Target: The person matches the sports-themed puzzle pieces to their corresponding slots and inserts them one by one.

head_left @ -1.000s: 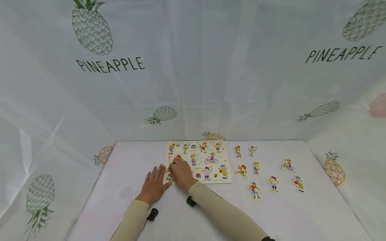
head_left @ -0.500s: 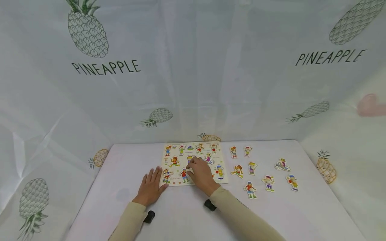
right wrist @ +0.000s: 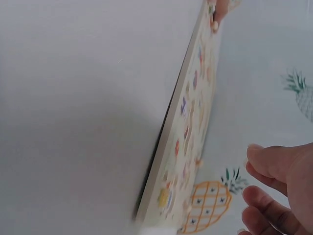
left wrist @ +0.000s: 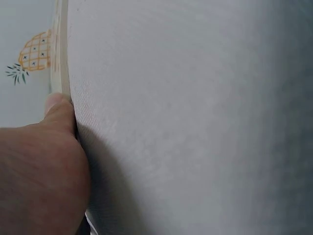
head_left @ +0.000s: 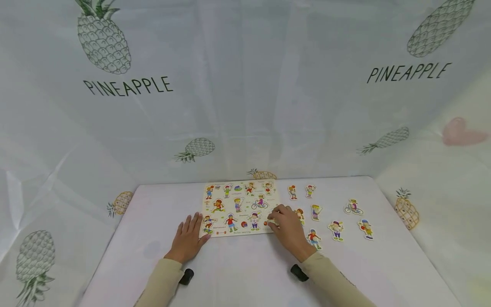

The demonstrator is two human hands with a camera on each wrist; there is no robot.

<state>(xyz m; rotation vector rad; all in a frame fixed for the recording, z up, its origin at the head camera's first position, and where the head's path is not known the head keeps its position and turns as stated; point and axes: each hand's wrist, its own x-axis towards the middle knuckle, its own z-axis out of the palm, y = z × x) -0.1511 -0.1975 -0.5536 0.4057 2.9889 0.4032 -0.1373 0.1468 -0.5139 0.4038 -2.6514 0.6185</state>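
A flat puzzle board (head_left: 224, 221) printed with sports figures lies at the table's back edge. My left hand (head_left: 186, 239) rests beside its left edge, fingers spread and straight, with the thumb against the near left corner; the left wrist view shows that thumb (left wrist: 59, 115) at the board's side. Over the board's right end hovers my right hand (head_left: 288, 228), its fingers loosely bent. In the right wrist view nothing shows between this hand's thumb (right wrist: 274, 159) and fingers. The right hand partly covers a running-figure puzzle piece (head_left: 300, 216) and the ball-player piece (head_left: 313, 238) is just beside it.
Several loose pieces lie right of the board, among them a cyclist (head_left: 353, 207), a batter (head_left: 336, 230), a basketball player (head_left: 366, 229) and a golfer-like figure (head_left: 316, 212). A white pineapple-print cloth (head_left: 245, 106) hangs behind the table (head_left: 238, 273).
My right hand has moved rightward across the board, from its left part to its right end, uncovering the figures there. The left hand stays at the left edge. The head view has shifted slightly.
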